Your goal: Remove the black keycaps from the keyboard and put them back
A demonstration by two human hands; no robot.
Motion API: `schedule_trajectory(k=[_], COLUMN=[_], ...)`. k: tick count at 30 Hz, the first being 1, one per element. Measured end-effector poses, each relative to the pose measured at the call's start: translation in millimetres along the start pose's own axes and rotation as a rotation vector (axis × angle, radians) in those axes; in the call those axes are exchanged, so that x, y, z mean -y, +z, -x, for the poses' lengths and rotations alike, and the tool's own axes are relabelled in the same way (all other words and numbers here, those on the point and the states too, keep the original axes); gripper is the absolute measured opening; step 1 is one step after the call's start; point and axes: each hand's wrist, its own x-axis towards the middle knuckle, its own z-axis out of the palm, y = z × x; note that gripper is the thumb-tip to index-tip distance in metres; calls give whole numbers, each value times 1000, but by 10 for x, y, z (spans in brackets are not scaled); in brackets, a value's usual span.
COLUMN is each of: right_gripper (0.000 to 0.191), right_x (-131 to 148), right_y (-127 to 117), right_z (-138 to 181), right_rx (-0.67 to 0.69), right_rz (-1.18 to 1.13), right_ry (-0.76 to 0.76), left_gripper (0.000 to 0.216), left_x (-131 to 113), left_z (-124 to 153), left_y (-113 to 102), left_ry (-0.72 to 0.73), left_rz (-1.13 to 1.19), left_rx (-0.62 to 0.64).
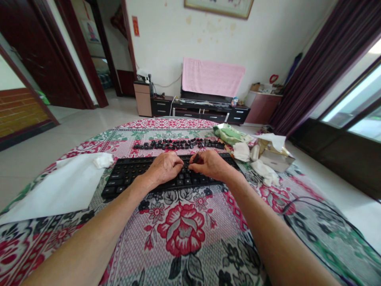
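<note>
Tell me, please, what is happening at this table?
A person works on a black keyboard that lies on a flowered tablecloth. The left hand rests on the keys; the right hand pinches a small dark piece over them. A row of loose keycaps lies behind the keyboard, with tissues at the right.

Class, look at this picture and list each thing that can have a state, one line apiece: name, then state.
keyboard: flat on the table, under both hands
keycaps: loose, lined up beyond the keyboard
left hand: curled, fingertips on the keyboard
right hand: pinching a small dark object
tissue box: open, tissue sticking out
white sheet: spread flat
tissue wad: crumpled
cable: loosely looped
</note>
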Motion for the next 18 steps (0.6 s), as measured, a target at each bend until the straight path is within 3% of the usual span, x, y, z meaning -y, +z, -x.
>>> schedule_trajectory(k=[8, 18], right_gripper=[17, 16], right_x=[20, -40], right_y=[-6, 89], right_z=[1, -30], right_rx=[28, -83], right_rz=[-32, -34], right_ry=[-31, -28], left_gripper=[22, 33], left_x=[10, -56], left_z=[4, 37], left_y=[6, -83], left_ry=[-10, 38], left_rz=[21, 8], left_rx=[12, 103])
